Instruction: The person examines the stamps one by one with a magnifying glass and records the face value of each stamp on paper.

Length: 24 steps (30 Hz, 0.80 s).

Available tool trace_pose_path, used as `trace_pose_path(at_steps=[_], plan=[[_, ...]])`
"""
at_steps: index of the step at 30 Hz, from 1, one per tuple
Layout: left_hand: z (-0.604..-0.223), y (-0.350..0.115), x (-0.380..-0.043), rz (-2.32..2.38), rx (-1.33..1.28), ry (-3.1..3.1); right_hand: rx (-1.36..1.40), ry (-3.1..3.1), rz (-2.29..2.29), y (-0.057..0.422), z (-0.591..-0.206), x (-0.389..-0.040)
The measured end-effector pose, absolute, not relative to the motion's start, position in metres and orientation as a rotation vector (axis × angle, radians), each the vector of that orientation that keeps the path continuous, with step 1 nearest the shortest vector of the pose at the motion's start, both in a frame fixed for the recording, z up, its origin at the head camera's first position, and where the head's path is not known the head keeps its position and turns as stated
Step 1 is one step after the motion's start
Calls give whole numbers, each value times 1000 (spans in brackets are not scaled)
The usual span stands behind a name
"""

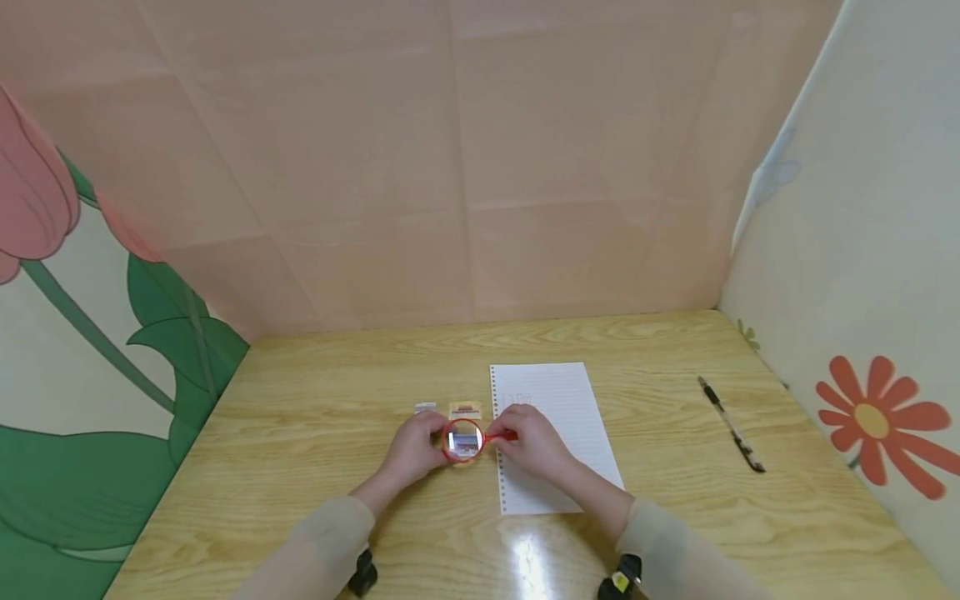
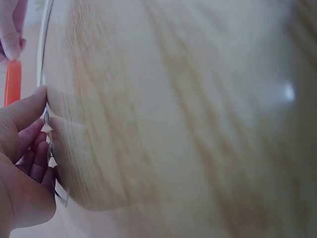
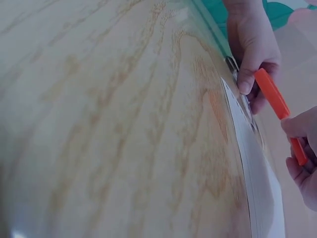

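Observation:
My right hand grips the red handle of a magnifying glass, its round lens hovering over a small packet with a yellow top. Through the lens, greyish and purple print shows. My left hand is at the left of the lens, its thumb and curled fingers at the edges of a small clear, silvery packet low on the table. The grey top of a packet peeks out beyond the left fingers; the rest is hidden by the hand. In the right wrist view the red frame appears edge-on.
A lined sheet of paper with punched holes and faint pencil marks lies under my right hand. Farther right rests a black and clear pen. Pink sheeting backs the wooden table; flower-printed panels flank it.

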<state>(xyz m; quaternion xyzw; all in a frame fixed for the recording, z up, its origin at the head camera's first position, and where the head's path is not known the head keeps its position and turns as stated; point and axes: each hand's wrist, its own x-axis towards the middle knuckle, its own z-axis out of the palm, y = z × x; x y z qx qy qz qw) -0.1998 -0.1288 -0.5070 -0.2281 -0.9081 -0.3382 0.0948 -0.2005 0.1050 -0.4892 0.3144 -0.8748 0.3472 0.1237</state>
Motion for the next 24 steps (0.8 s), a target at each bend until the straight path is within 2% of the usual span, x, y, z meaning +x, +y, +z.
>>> trace_pose_path(at_steps=[10,24], plan=[[-506,-130,-200,-1118,-620,-2762,807,-2568,1141,135,-495,-208],[-502,-128,-199,-1114,-572,-2830,358,-2580,1042,264,-501,-223]])
